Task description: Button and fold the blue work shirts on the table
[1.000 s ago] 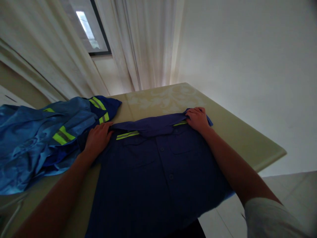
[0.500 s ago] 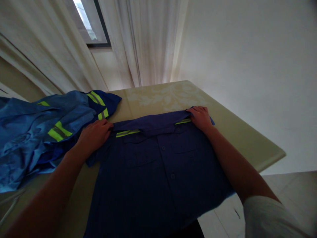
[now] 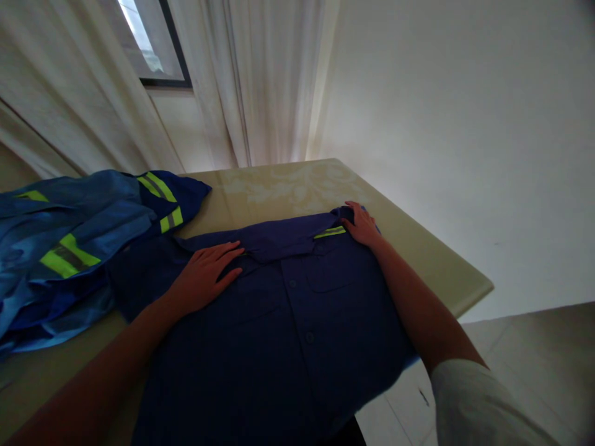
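Left hand (image 3: pixel 204 275): fingers spread, palm-down on dark shirt (image 3: pixel 251 347) | right hand (image 3: pixel 361 224): over far shoulder corner, pinch unclear | shirt: buttons up on surface (image 3: pixel 418 266), beside light-blue clothing (image 3: pixel 111 217) | handling, judged: light, soft, creases easily; hold at shoulder corners.

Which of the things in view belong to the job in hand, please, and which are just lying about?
In hand:
- dark navy buttoned cloth shirt, touched by the left hand and right hand
- pale yellow patterned table, under the shirt

Apparently just lying about:
- crumpled lighter-blue cloth garment with yellow-green stripes
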Motion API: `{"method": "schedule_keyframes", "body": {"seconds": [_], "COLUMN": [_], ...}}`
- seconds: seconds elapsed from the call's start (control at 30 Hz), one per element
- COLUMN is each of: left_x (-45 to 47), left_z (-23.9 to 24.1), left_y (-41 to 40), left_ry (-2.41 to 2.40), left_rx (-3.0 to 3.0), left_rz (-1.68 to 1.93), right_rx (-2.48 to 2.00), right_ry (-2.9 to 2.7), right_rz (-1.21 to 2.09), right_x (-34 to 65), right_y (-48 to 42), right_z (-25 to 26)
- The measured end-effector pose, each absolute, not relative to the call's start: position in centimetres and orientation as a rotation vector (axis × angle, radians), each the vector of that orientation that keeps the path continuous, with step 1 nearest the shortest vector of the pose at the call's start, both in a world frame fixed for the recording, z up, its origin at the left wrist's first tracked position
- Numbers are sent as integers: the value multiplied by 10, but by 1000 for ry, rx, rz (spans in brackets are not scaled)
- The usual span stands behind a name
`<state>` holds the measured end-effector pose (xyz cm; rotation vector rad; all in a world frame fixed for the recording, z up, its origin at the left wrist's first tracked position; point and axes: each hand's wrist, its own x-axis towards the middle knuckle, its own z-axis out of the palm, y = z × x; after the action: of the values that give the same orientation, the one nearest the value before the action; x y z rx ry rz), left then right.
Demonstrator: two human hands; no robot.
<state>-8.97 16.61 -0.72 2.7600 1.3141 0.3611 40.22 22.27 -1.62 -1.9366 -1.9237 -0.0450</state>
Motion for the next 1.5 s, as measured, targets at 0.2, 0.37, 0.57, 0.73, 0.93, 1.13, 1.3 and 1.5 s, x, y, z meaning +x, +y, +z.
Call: {"method": "schedule_keyframes", "body": {"seconds": [0.2,0.37,0.57,0.73,0.93,1.13,1.3,1.5], "left_x": [-89,-87,-89,-88,-89,-90,-89,-89], "left_z": [-5,-4,-5,-5,-6,-7,-7,-4], "left_y": [167,165,166,165,167,168,167,166], "left_ry": [1310,1322,1321,1325,1316,1310,1321,1327], "left_rx": [2760,2756,2758,2747,2744,2759,2743,2736], "left_rz": [342,346,345,338,344,346,343,359], "right_rx": [-1819,-1758,-1813,-1863,-1891,-2042,-2224,-2262], "right_ry": [-2149,-2182,-2092,-1832,-1760,-1770,-1598,-1405], "right_rz": [-78,-64,-230,-274,-231,-100,-102,-151], "right_x": [400,397,401,411,425,442,454,478], "right_y": [228,232,232,230,231,224,222,219], "right_z": [-13,-11,-6,-6,-11,-15,-23,-27]}}
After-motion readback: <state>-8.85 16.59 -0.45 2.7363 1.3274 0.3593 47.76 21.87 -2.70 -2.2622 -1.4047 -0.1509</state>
